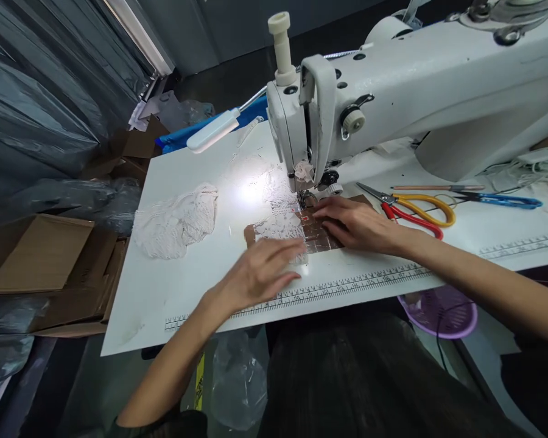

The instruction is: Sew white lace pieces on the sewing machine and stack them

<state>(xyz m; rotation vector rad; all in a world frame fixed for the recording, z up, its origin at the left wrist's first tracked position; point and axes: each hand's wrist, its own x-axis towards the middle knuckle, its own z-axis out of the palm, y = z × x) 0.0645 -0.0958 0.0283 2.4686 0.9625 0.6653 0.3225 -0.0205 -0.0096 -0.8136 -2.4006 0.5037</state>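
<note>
A white sewing machine (374, 79) stands on the table, its needle and presser foot (302, 198) over a piece of white lace (281, 225). Beside the lace, at the front of the foot, lies a brown taped plate (319, 237). My right hand (354, 224) rests on this plate, fingers stretched toward the foot. My left hand (262, 271) is over the near edge of the lace, its fingers extended and thumb apart; whether it touches the lace I cannot tell. Neither hand visibly grips anything.
A heap of white lace (178, 222) lies at left. Right of the machine foot are scissors (408, 207) with yellow and red handles, blue-handled snips (502, 199) and a pencil-like stick (432, 187). A ruler strip (329, 293) runs along the front edge. Cardboard boxes (41, 255) stand left.
</note>
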